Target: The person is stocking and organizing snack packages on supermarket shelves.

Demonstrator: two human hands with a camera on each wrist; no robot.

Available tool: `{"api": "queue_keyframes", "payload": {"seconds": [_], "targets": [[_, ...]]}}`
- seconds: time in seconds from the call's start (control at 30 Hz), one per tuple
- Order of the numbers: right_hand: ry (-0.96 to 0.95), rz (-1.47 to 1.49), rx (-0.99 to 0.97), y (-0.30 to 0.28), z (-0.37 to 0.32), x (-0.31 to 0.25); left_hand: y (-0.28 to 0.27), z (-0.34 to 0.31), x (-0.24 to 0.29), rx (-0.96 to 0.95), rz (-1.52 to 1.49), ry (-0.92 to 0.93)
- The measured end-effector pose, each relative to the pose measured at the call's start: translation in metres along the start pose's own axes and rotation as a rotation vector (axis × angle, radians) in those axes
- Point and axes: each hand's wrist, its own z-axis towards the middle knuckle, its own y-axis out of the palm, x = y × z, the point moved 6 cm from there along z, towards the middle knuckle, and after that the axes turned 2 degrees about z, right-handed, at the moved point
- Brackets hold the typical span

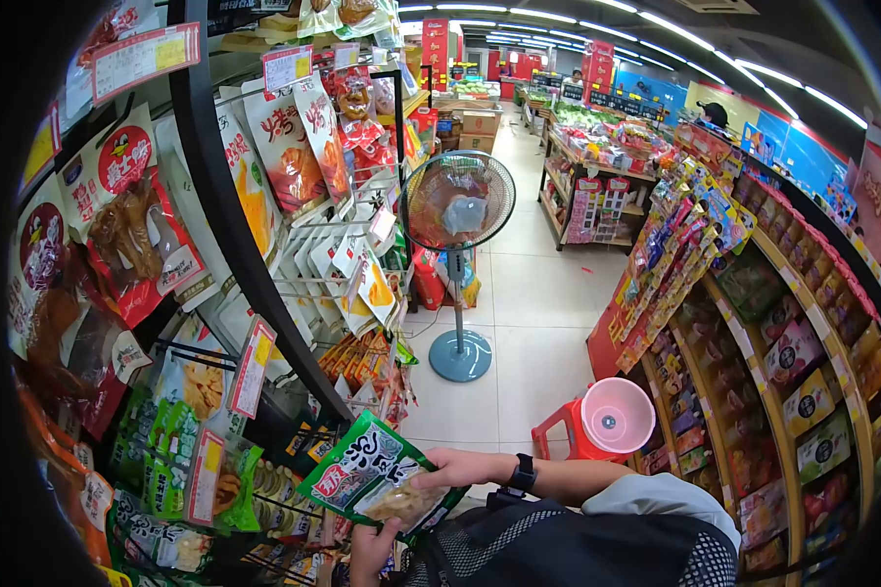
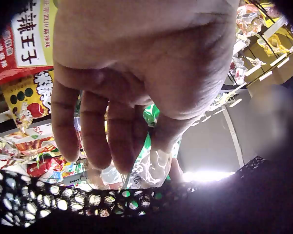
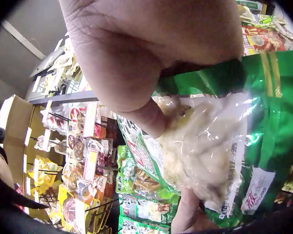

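A green-edged snack packet with large dark lettering is tilted low in the head view, in front of the hanging goods. My right hand grips its right side, with the thumb lying over the front. From below, my left hand pinches the lower edge between thumb and fingers. In the right wrist view, the packet's clear window shows pale food pieces that look like chicken feet. The left wrist view shows my left palm large, with part of the packet behind the thumb.
Racks of hanging packets with price tags line the left side, close to my hands. A standing fan is in the aisle ahead. To the right are a pink basin on a red stool and stocked shelves.
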Motion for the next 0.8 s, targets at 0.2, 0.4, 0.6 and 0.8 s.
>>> {"api": "queue_keyframes", "payload": {"seconds": [0.2, 0.4, 0.6, 0.8], "targets": [[-0.012, 0.005, -0.054, 0.004, 0.008, 0.017, -0.005, -0.013, 0.000, -0.009, 0.031, -0.087], [0.019, 0.019, -0.088, 0.014, 0.013, 0.007, -0.002, -0.022, 0.024, 0.037, 0.066, 0.127], [0.053, 0.006, -0.133, 0.019, 0.022, 0.012, -0.011, -0.026, -0.001, 0.129, 0.071, 0.076], [0.111, -0.022, -0.136, 0.015, 0.020, 0.010, -0.007, -0.027, 0.003, 0.125, 0.011, 0.070]]}}
